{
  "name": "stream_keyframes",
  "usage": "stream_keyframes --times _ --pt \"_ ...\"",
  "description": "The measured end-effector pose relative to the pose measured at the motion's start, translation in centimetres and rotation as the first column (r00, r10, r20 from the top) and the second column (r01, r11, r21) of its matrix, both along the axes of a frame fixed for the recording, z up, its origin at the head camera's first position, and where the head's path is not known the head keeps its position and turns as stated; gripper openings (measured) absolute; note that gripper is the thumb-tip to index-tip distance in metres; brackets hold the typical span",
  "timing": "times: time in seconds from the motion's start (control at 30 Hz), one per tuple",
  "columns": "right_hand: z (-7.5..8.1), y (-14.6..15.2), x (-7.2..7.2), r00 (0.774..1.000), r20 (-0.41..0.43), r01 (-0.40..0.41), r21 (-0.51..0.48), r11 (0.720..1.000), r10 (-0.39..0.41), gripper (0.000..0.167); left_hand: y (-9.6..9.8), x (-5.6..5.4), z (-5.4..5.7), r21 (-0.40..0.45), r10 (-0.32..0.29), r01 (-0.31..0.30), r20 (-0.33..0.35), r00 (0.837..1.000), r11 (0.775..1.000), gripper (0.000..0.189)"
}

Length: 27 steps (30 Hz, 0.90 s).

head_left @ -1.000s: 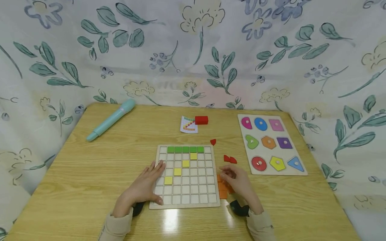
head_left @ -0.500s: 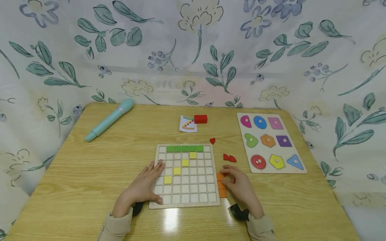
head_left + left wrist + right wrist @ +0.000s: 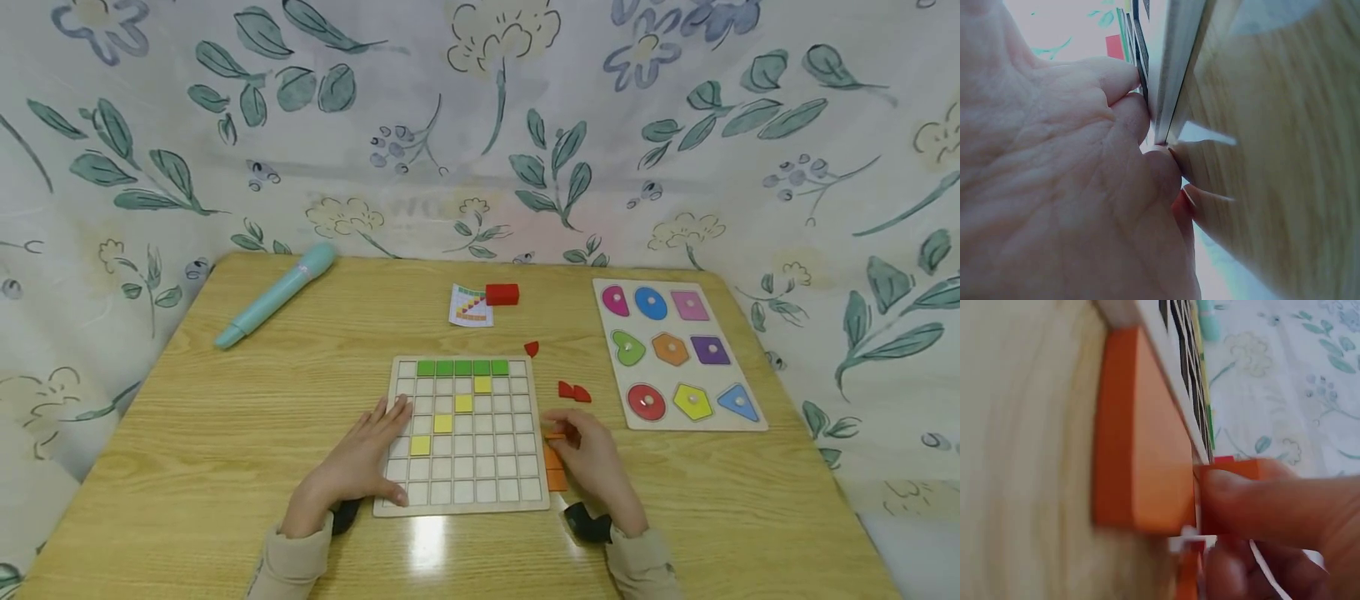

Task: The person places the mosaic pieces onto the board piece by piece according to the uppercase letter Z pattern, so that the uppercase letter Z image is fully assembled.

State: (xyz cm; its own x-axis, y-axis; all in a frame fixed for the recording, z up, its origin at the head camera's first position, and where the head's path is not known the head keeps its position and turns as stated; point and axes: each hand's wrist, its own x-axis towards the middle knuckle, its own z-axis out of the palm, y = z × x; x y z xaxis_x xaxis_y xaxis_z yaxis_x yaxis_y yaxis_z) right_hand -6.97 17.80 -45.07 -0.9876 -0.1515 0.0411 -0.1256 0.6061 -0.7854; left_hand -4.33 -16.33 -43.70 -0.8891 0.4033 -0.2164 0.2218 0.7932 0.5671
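Note:
A wooden grid board [image 3: 487, 468] lies in the middle of the table, with a row of green tiles [image 3: 462, 367] along its far side and a diagonal of yellow tiles [image 3: 443, 424]. My left hand [image 3: 360, 457], fingers spread, rests on the board's left edge. Beside the right edge, my right hand [image 3: 595, 457] pinches an orange square tile [image 3: 1244, 469] between thumb and fingers, tipped up on edge. More orange tiles [image 3: 556, 481] lie below that hand along the board, seen close up as an orange block [image 3: 1160, 437] in the right wrist view.
Red quarter-round pieces [image 3: 574, 392] lie right of the board, another red piece [image 3: 532, 348] past its corner. Behind stand a pattern card [image 3: 472, 306] and a red block [image 3: 502, 294]. A shape puzzle [image 3: 678, 421] is at right, a teal microphone-shaped object [image 3: 277, 296] at left.
My right fingers have closed on one orange tile and tilted it up from the others. The left hand has stayed on the board.

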Motion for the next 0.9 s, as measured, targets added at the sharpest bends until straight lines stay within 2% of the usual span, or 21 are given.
stream_keyframes --times 0.1,0.2,0.27,0.37,0.43,0.6,0.7,0.9 --pt "-0.3 -1.0 0.0 0.994 0.044 0.109 -0.144 0.984 -0.104 0.030 -0.1 0.1 0.1 -0.004 0.003 -0.003 -0.001 1.000 1.000 0.131" --pt "-0.6 -2.7 0.2 0.987 0.102 0.146 -0.273 0.951 -0.123 0.030 -0.3 0.2 0.1 -0.012 0.010 -0.010 -0.005 1.000 1.000 0.131" --pt "-0.6 -4.0 0.5 0.988 0.134 0.112 -0.316 0.942 -0.073 0.029 -0.3 0.1 0.1 -0.012 0.010 -0.010 -0.007 1.000 1.000 0.131" --pt "-0.6 -6.2 1.2 0.987 0.153 0.014 -0.315 0.949 0.037 0.028 -0.2 0.0 -0.2 -0.002 0.001 -0.001 -0.002 1.000 1.000 0.130" --pt "-0.5 -7.6 1.6 0.984 0.144 -0.060 -0.307 0.950 0.109 0.028 -0.1 -0.1 -0.3 0.000 -0.007 0.007 -0.003 1.000 1.000 0.130" --pt "-0.1 -11.1 1.9 0.958 0.099 -0.223 -0.325 0.919 0.268 0.035 0.0 -0.2 -0.6 -0.009 -0.004 0.004 -0.016 1.000 1.000 0.129" --pt "-0.1 -12.5 1.9 0.947 0.085 -0.269 -0.323 0.907 0.311 0.038 0.0 -0.2 -0.6 -0.010 -0.003 0.003 -0.015 1.000 1.000 0.129" --pt "-0.2 -14.0 1.9 0.944 0.074 -0.288 -0.285 0.914 0.320 0.043 -0.1 0.1 -0.6 0.000 -0.001 0.001 -0.017 1.000 1.000 0.127"
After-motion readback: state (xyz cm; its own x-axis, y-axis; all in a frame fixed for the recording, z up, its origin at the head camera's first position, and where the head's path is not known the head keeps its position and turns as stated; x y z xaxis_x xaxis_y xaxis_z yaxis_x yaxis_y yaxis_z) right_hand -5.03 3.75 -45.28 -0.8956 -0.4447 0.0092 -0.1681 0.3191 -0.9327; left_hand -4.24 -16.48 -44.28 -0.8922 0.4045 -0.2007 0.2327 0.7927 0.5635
